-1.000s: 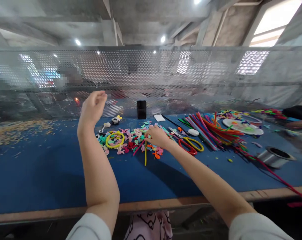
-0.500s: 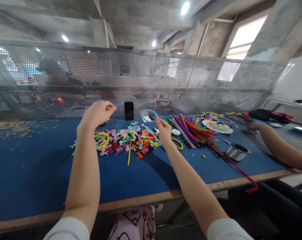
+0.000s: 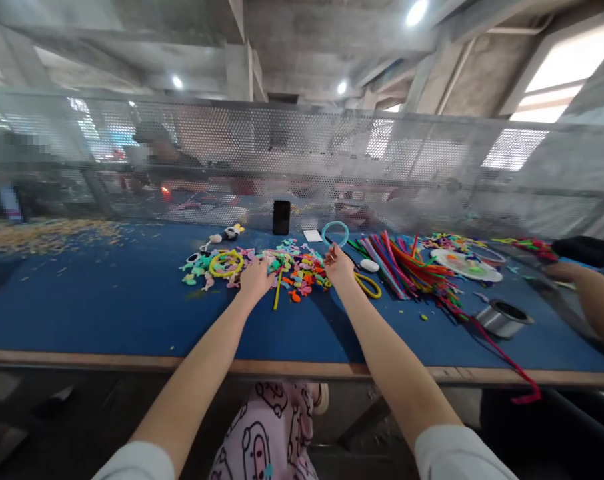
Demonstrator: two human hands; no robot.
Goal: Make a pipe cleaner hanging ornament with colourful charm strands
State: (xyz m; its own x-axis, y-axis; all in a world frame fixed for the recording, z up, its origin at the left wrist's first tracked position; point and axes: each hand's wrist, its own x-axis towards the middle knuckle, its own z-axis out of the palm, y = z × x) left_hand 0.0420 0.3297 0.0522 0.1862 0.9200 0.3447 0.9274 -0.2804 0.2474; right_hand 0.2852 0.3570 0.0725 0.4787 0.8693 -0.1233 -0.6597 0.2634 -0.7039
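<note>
My right hand (image 3: 340, 268) is closed in a pinch on the lower edge of a light blue ring (image 3: 335, 223), which stands up above the fingers. Down on a pile of small colourful twisted pieces (image 3: 305, 273) rests my left hand (image 3: 257, 279), its fingers slightly apart among them, fingertips partly hidden. A yellow ring (image 3: 227, 264) lies on the pile to the left of that hand. Just right of it, a yellow strip (image 3: 277, 293) sticks out toward me. Beside my right wrist are a yellow loop (image 3: 369, 287) and a white oval object (image 3: 369, 265).
A black phone (image 3: 281, 217) stands before the perforated metal screen (image 3: 242, 147). To the right lie a bundle of fuzzy coloured stems (image 3: 402, 263), a white plate (image 3: 469, 267) and a wire spool (image 3: 503, 319). Another person's hand (image 3: 565, 272) is at the far right.
My left hand has come down and to the right, from raised above the table onto the pile. The ring in my right hand now stands more upright. The view has turned left.
</note>
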